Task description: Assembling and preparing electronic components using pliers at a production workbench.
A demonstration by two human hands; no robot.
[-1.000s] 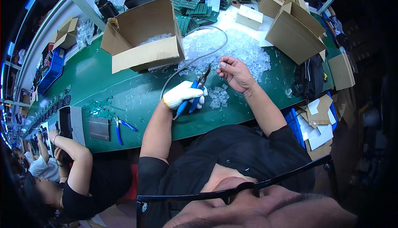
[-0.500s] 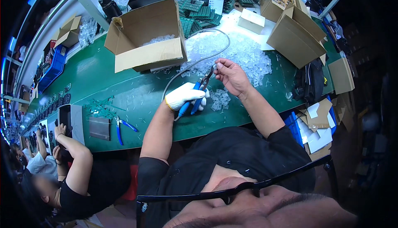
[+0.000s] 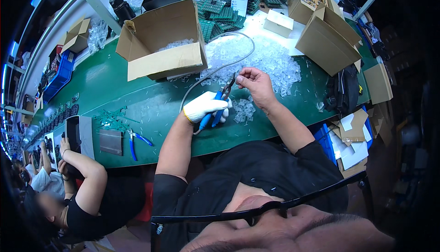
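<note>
In a white glove, my left hand (image 3: 201, 107) is wrapped round the blue handles of a pair of cutting pliers (image 3: 219, 100). A grey cable (image 3: 188, 91) runs from the handle end, loops over the bench and passes beside the clear pile. The dark jaws point up and away, close to the fingertips of my bare right hand (image 3: 257, 87). Those fingers are pinched together; whatever is between them is too small or hidden to make out. Just below the jaws lies a small heap of clear plastic pieces (image 3: 243, 110). Beyond my hands spreads a large pile of similar clear pieces (image 3: 263, 59).
An open cardboard box (image 3: 167, 64) stands behind my left hand, another cardboard box (image 3: 327, 41) at the back right. Blue-handled cutters (image 3: 133, 145) lie to the left beside green scraps (image 3: 111, 119). A co-worker's arm (image 3: 89, 165) reaches over the bench at far left.
My right hand has drawn slightly back toward me, its fingers curling more; the clear piece seen at its fingertips no longer shows. The co-worker's arm has shifted a little.
</note>
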